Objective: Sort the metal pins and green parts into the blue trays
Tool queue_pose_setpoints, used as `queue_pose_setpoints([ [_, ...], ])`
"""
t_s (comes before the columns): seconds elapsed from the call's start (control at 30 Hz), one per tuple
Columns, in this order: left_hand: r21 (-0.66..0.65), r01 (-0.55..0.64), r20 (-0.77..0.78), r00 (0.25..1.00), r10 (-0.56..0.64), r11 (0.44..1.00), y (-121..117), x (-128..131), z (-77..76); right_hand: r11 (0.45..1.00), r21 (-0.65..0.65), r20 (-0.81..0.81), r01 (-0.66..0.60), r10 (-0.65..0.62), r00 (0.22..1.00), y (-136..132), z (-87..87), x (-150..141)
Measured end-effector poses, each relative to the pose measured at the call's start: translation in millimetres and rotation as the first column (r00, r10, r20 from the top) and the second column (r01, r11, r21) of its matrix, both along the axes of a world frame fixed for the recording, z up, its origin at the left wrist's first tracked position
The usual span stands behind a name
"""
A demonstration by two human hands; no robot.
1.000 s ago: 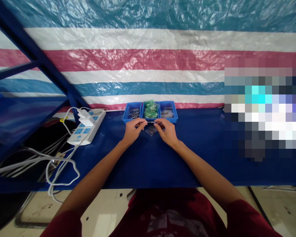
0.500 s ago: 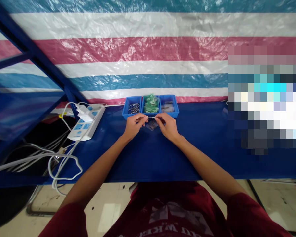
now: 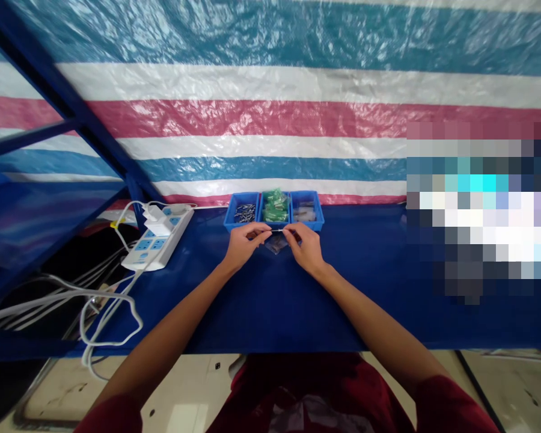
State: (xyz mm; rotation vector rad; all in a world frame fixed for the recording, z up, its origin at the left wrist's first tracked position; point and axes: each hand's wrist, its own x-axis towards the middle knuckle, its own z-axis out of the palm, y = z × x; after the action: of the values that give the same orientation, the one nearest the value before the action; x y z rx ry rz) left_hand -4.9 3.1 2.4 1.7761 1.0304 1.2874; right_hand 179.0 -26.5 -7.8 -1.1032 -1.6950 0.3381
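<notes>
While the left hand (image 3: 244,245), closed to a pinch, grips one end of a thin rod (image 3: 276,230), the right hand (image 3: 305,245) pinches the other, its middle bare between them. Below them lies a clear bag (image 3: 277,244); just beyond stand three bins (image 3: 259,207), and off to the left, a power strip (image 3: 156,244).

Shiny blue/white/red striped tarp (image 3: 252,117) behind blue worktable (image 3: 270,307); blue slanted frame (image 3: 81,117) at tbl's L end; beige flr (image 3: 198,379) below tbl w/ dark specks (image 3: 217,365) & bright patch (image 3: 190,416)
</notes>
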Motion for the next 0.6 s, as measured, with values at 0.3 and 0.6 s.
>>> queue_pose_setpoints([
  [0.3, -0.159, 0.077, 0.227, 0.973, -0.039, 0.984, 1.0, 2.2, 3.0, 0.999, 0.015, -0.008, -0.042, 0.042, 0.999, 0.0, -1.5, -1.5],
  [0.6, -0.171, 0.102, 0.267, 0.962, -0.054, 0.98, -0.5, 7.8, -0.3, 0.998, 0.003, 0.045, -0.068, 0.068, 0.997, 0.8, -4.4, -1.8],
])
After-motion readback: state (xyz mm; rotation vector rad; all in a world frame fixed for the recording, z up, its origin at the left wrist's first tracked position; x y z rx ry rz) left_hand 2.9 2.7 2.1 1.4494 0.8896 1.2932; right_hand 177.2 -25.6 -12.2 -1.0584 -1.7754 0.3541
